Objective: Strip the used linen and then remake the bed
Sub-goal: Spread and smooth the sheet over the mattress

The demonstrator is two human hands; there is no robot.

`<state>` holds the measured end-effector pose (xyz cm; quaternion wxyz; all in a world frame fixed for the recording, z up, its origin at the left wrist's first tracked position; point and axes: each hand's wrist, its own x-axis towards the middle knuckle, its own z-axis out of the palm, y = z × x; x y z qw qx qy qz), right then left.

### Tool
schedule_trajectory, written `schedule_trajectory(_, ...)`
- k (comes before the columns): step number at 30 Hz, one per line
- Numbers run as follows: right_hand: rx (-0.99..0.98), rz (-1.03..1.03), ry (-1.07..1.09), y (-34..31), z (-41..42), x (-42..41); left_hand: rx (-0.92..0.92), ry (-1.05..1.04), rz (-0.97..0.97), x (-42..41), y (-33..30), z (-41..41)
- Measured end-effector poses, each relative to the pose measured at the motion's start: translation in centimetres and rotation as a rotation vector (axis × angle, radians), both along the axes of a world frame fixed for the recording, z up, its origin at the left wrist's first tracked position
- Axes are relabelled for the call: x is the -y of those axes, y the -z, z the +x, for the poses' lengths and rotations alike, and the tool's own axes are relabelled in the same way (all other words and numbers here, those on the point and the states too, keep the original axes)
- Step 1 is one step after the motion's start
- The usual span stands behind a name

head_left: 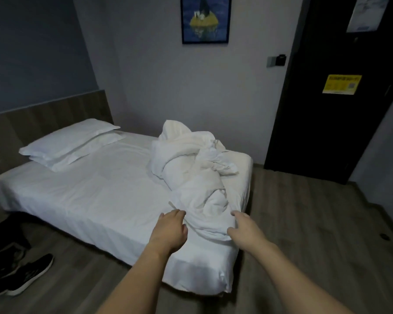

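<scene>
A low bed (95, 200) with a white fitted sheet fills the middle of the view. Two white pillows (70, 143) are stacked at its head on the left. A crumpled white duvet (191, 164) is heaped at the foot end, near the right edge. My left hand (171, 230) reaches over the near corner with fingers loosely curled, just short of the duvet's lower edge. My right hand (243, 227) is at the duvet's near right edge, thumb and forefinger spread and touching the cloth. Neither hand plainly grips anything.
A wooden headboard panel (43, 118) runs along the left wall. Black shoes (21, 275) lie on the wood floor at the lower left. A dark door (327, 87) with a yellow notice stands at the right. A framed picture (205, 19) hangs above the bed.
</scene>
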<state>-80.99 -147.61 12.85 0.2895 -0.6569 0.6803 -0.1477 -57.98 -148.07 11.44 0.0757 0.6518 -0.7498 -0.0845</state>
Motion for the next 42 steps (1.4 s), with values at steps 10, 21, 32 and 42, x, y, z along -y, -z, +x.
schedule_trajectory(10,0.098,0.112,-0.17,5.5,20.8,23.2,0.079,-0.365,0.132,16.0,-0.5,25.0)
schedule_trajectory(21,0.186,0.1,0.007,5.9,36.5,36.9,0.188,-0.081,0.238,36.3,1.9,39.3)
schedule_trajectory(32,0.1,-0.056,0.388,4.7,27.7,53.6,0.233,0.358,0.113,61.9,-0.4,28.4)
schedule_trajectory(42,-0.194,-0.245,0.527,11.9,14.3,80.6,0.131,0.557,0.109,92.4,10.9,9.2)
